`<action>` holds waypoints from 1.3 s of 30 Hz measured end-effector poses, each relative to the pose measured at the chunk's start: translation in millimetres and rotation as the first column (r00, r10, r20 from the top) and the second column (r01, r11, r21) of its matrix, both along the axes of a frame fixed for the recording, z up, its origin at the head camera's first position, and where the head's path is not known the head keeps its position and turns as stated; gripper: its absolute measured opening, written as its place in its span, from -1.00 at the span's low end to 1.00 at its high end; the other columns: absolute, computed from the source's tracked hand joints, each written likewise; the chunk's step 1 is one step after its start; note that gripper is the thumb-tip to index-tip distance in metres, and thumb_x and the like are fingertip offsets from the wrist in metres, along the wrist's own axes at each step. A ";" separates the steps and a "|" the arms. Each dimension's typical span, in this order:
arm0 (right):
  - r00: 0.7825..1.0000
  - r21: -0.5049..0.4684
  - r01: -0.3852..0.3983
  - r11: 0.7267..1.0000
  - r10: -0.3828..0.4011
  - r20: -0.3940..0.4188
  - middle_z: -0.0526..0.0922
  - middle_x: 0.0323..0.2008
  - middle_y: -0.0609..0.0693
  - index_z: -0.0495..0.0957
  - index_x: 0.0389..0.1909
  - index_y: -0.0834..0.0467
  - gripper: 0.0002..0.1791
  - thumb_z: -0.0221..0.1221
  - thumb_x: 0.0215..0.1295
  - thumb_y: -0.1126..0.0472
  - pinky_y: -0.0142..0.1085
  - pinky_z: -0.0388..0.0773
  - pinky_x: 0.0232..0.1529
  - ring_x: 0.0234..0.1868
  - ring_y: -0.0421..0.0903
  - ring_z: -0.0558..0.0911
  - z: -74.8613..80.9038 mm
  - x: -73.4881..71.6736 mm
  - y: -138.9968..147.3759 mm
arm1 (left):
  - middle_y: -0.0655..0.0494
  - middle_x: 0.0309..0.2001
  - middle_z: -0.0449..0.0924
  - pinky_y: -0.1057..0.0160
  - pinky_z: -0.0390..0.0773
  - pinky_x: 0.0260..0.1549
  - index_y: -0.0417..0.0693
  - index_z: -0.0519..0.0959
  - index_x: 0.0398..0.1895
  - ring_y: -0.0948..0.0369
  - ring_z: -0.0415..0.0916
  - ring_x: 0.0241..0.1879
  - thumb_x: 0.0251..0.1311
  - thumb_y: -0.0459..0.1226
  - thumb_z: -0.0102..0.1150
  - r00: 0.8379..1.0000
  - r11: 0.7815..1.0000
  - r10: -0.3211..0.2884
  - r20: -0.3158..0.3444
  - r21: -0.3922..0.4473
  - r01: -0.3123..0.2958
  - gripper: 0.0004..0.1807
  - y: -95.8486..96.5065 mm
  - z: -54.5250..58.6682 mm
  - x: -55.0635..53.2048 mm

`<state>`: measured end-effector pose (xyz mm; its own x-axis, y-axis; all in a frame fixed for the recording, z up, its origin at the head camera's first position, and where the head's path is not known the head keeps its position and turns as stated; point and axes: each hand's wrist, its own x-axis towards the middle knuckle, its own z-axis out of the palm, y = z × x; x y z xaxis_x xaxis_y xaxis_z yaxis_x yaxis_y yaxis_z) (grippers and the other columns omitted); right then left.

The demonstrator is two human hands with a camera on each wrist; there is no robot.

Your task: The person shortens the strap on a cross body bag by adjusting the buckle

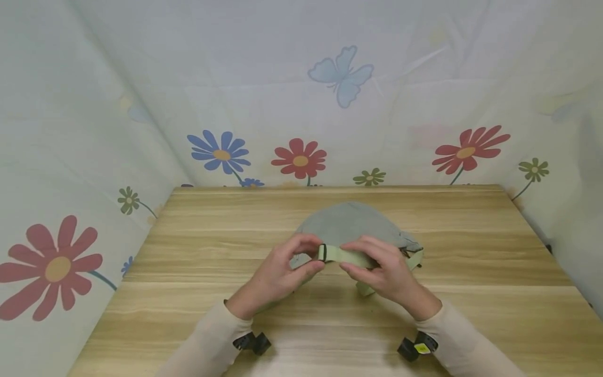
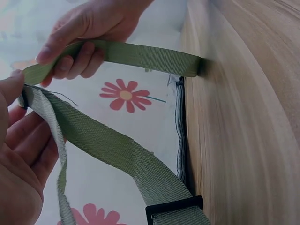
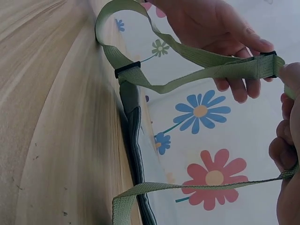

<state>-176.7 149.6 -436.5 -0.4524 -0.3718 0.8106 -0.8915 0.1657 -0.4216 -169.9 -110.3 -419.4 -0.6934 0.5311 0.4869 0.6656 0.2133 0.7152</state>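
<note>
Flowered cloth (image 1: 264, 99) hangs behind the wooden table (image 1: 198, 235), where I see the grey bag (image 1: 348, 222) lying with its green strap (image 1: 335, 254) raised in front. I have the left hand (image 1: 279, 269) pinching the strap at its black buckle (image 1: 323, 252) and the right hand (image 1: 388, 267) pinching it just beside. I judge that a twist could jam the strap in the buckle, and a slack pinch could drop it.

no legible text tbh, little yellow sticker (image 1: 422, 348) on the black right wrist camera (image 1: 408, 350), markings too small to read
</note>
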 end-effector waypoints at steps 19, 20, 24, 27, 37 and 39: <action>0.995 0.005 -0.043 0.999 0.042 0.092 0.75 -0.26 -0.01 0.75 0.05 0.22 -0.65 0.32 0.54 0.01 -0.52 0.42 -0.45 -0.45 -0.25 0.51 4.9 1.5 -2.6 | 0.12 0.02 0.82 0.13 0.72 0.14 -0.03 0.64 0.19 0.20 0.72 0.06 0.35 -0.30 0.48 0.999 0.998 0.035 0.005 -0.051 -0.035 -0.61 -3.2 -1.6 -0.5; 0.994 0.003 -0.047 0.999 0.046 0.100 0.77 -0.24 0.02 0.75 0.03 0.21 -0.67 0.33 0.53 0.02 -0.52 0.44 -0.44 -0.43 -0.25 0.53 5.0 1.6 -2.9 | 0.12 0.02 0.82 0.13 0.72 0.14 -0.03 0.64 0.19 0.19 0.72 0.07 0.35 -0.30 0.49 0.999 0.998 0.035 0.005 -0.049 -0.035 -0.62 -3.1 -1.5 -0.2; 0.993 -0.001 -0.054 0.999 0.054 0.102 0.79 -0.24 0.05 0.75 -0.01 0.21 -0.69 0.34 0.53 0.03 -0.52 0.50 -0.43 -0.40 -0.24 0.59 5.1 1.6 -4.0 | 0.10 0.01 0.82 0.13 0.73 0.14 -0.04 0.65 0.17 0.18 0.73 0.07 0.33 -0.33 0.50 1.000 0.999 0.028 0.004 -0.041 -0.028 -0.62 -2.8 -3.5 -1.2; 0.995 0.012 -0.060 0.998 0.059 0.085 0.79 -0.26 0.05 0.76 -0.04 0.22 -0.69 0.33 0.54 0.03 -0.53 0.50 -0.43 -0.42 -0.24 0.59 5.7 0.7 -4.8 | 0.10 0.02 0.82 0.13 0.72 0.16 -0.04 0.65 0.17 0.18 0.73 0.08 0.33 -0.33 0.50 1.000 0.999 0.024 0.006 -0.038 -0.024 -0.62 -2.8 -4.4 -1.6; 0.996 0.112 -0.054 0.992 0.046 0.072 0.79 -0.25 -0.01 0.76 -0.02 0.17 -0.69 0.29 0.57 -0.01 -0.51 0.54 -0.37 -0.37 -0.24 0.62 13.2 1.4 -9.6 | 0.12 0.02 0.81 0.11 0.73 0.16 -0.05 0.69 0.12 0.20 0.72 0.08 0.31 -0.32 0.51 1.000 1.000 -0.006 0.005 -0.024 0.006 -0.65 -1.7 -3.6 -2.5; 0.996 0.130 -0.052 0.990 0.043 0.075 0.79 -0.23 0.00 0.75 0.01 0.19 -0.67 0.29 0.57 -0.01 -0.51 0.53 -0.37 -0.38 -0.23 0.62 12.8 1.2 -9.9 | 0.11 0.02 0.81 0.10 0.73 0.16 -0.07 0.70 0.12 0.20 0.73 0.08 0.33 -0.32 0.50 1.000 1.000 -0.004 0.014 -0.021 0.004 -0.67 -2.2 -3.7 -2.1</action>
